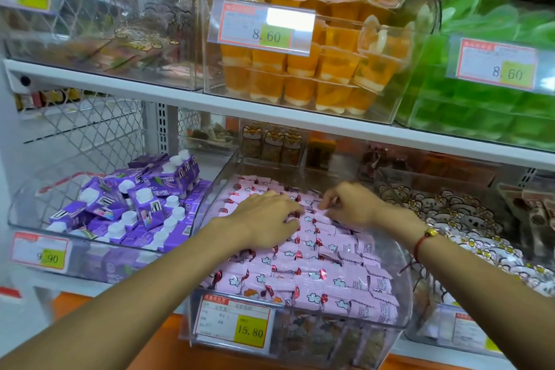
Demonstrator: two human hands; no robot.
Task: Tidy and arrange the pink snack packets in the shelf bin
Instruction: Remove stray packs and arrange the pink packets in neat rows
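Note:
Several pink snack packets (318,276) with cloud prints fill a clear plastic shelf bin (404,306) on the lower shelf. My left hand (265,218) lies palm down on the packets in the bin's middle, fingers spread and slightly bent, pressing them. My right hand (351,204) reaches in from the right with fingers curled down, its fingertips pinching a pink packet (322,213) near the back of the pile. A red cord bracelet (422,242) sits on the right wrist.
A bin of purple drink cartons (135,207) stands to the left. White flower-print packets (468,219) fill the bin to the right. On the shelf above are orange jelly cups (318,69) and green jellies (486,105). A yellow price tag (250,330) hangs on the bin's front.

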